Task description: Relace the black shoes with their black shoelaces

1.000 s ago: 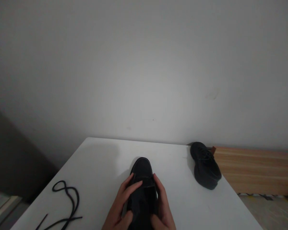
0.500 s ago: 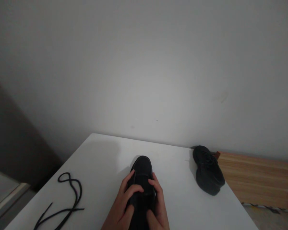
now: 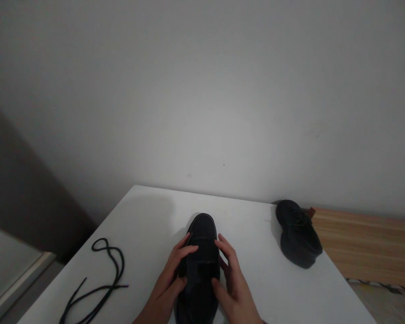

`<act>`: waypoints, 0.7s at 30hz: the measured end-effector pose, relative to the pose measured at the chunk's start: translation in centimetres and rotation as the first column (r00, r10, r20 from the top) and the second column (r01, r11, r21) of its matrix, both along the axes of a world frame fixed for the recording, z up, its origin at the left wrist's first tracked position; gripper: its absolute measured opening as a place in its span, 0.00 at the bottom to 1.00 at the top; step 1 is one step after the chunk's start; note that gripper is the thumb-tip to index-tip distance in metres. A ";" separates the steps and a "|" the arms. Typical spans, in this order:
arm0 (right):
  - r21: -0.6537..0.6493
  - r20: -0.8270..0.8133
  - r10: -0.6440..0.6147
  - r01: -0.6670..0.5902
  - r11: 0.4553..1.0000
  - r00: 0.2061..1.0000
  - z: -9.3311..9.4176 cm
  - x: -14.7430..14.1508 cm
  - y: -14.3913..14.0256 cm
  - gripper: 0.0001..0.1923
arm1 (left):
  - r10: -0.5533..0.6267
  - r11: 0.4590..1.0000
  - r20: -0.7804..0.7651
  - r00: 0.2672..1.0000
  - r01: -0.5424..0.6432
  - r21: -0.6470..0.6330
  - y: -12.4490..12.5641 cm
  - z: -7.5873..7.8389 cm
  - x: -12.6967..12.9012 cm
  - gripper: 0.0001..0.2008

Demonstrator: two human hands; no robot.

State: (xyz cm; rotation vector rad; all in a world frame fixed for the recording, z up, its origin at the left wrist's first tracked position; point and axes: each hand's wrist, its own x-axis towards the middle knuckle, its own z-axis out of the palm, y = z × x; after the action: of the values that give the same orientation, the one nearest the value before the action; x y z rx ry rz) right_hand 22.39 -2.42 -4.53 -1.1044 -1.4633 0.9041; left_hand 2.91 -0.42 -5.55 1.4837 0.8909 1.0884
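A black shoe (image 3: 202,256) lies on the white table in front of me, its toe pointing away and its opening toward me. No lace shows across its front. My left hand (image 3: 170,276) holds its left side, with fingertips over the upper and the thumb by the opening. Along the opposite side, my right hand (image 3: 234,281) has its fingertips and thumb against the shoe's edge. To the left lies a loose black shoelace (image 3: 116,270), looped and crossing over itself.
A second black shoe (image 3: 299,234), with its lace in, stands at the table's right edge. The white table (image 3: 148,216) meets a grey wall (image 3: 202,112). Beyond the right edge is a wooden board (image 3: 364,243); a pale ledge (image 3: 20,283) is at the lower left.
Both hands have drawn outward to the shoe's sides, uncovering more of its upper and opening. The right hand's fingers have loosened a little. The whole view has shifted slightly.
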 end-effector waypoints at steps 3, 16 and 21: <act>0.269 0.302 0.019 -0.104 0.958 0.953 2.9 1.9 0.1 0.23 | 0.022 0.999 -0.036 0.999 -0.021 0.031 -0.2 -0.4 0.3 0.21; -0.120 0.985 0.165 -0.498 0.859 0.047 3.5 0.8 1.4 0.06 | 0.027 0.994 -0.105 0.994 -0.016 0.105 0.1 -1.3 0.1 0.23; -0.394 0.900 0.436 -0.386 0.834 0.023 6.6 -0.1 2.1 0.12 | 0.011 0.995 -0.094 0.996 -0.002 0.101 0.1 -1.2 0.1 0.23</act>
State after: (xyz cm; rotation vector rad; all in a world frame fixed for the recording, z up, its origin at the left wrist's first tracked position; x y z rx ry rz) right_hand 22.25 -0.36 2.10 -1.3927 -3.0756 0.4748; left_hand 3.06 -0.31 -6.80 1.6281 0.9176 1.0894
